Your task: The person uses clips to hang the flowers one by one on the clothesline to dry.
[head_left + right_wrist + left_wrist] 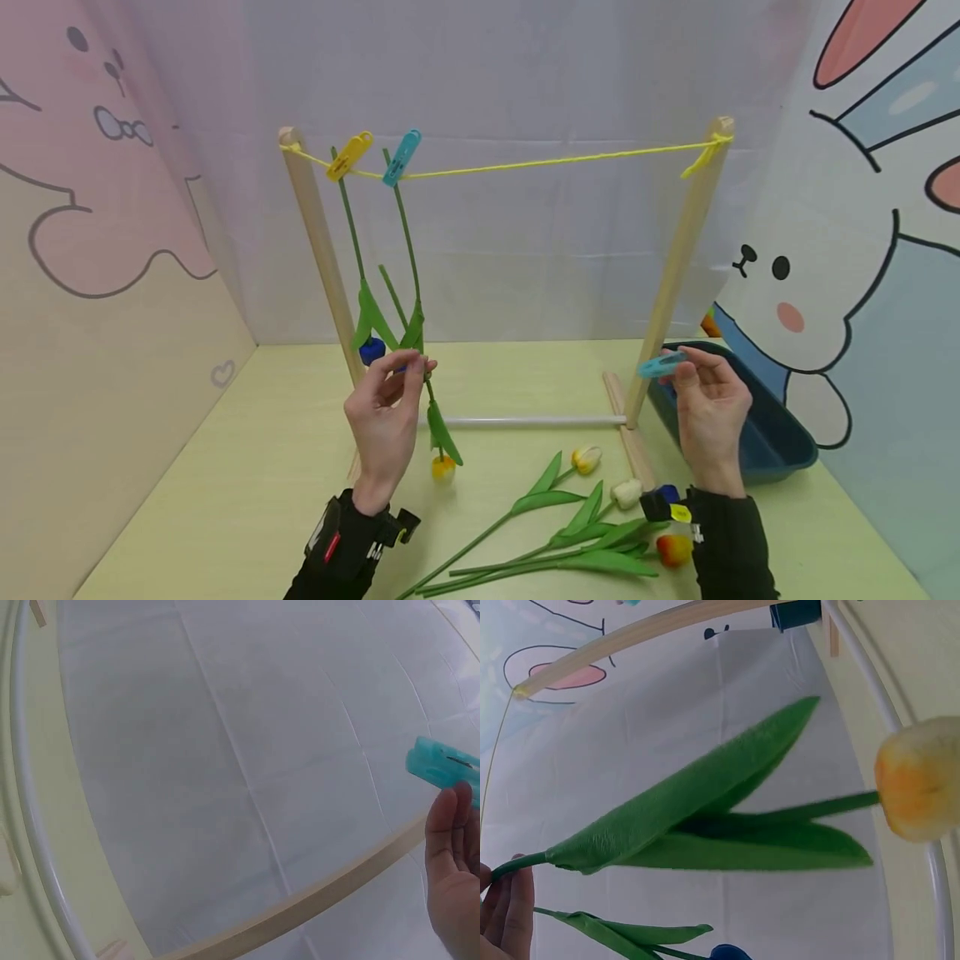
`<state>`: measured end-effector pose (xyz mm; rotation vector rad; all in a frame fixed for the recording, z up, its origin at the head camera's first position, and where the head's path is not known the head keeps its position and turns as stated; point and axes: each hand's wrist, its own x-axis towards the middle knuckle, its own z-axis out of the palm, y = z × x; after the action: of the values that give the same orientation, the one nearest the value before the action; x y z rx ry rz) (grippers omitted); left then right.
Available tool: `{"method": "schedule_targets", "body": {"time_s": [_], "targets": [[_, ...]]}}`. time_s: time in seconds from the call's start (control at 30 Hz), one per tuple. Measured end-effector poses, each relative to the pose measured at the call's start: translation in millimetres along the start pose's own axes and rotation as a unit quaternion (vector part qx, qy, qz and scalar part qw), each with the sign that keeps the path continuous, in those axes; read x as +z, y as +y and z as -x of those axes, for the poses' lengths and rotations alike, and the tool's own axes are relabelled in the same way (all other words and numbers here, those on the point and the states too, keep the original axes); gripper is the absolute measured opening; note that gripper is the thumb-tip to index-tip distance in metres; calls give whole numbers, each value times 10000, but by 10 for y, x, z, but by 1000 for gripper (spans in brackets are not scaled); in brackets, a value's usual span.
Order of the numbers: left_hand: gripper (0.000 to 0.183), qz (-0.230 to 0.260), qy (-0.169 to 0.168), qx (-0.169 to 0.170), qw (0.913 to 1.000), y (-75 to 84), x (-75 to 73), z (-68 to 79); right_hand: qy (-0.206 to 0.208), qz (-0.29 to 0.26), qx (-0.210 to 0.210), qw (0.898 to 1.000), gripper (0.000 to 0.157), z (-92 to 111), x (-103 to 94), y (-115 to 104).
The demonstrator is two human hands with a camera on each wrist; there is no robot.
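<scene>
My left hand (386, 408) pinches the stem of a yellow tulip (443, 467), which hangs bloom down, its cut end above the fingers. In the left wrist view its green leaves (690, 787) spread beyond the fingertips. Between thumb and fingers, my right hand (712, 408) holds a light-blue clothespin (662, 365) near the right post. A yellow clothespin (349, 157) and a blue clothespin (402, 158) clip two upside-down flower stems to the yellow string (525, 167). The left one ends in a blue bloom (372, 350); the other's bloom is hidden behind my left hand.
Wooden posts (678, 275) carry the string, with a white bar (525, 422) low between them. Several artificial tulips (555, 550) lie at the front of the table (247, 467). A dark blue basin (795, 450) stands behind my right hand.
</scene>
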<state>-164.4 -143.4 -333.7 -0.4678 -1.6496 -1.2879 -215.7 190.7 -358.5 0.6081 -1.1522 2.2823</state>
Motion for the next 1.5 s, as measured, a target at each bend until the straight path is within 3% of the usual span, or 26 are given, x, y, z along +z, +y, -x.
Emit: {"method": "schedule_targets", "body": {"time_s": [0.27, 0.47, 0.6, 0.93, 1.1, 1.5], "targets": [[16, -183, -233, 120, 9995, -3, 99, -111, -177, 125, -55, 9997, 16, -49, 53, 26], [16, -413, -349, 358, 9979, -8, 124, -184, -530, 11, -172, 9984, 16, -94, 114, 39], [18, -482, -436, 460, 9968, -29, 127, -214, -567, 349, -194, 9976, 17, -127, 181, 31], [24, -308, -777, 252, 9962, -29, 164, -255, -612, 980, -416, 9924, 17, -302, 397, 34], [23, -108, -813, 99, 9966, -27, 210, -296, -733, 1416, -661, 9850, 17, -417, 558, 31], [21, -96, -838, -590, 9947, 14, 257, -447, -1002, 1938, -1259, 9678, 34, -711, 1034, 7]]}}
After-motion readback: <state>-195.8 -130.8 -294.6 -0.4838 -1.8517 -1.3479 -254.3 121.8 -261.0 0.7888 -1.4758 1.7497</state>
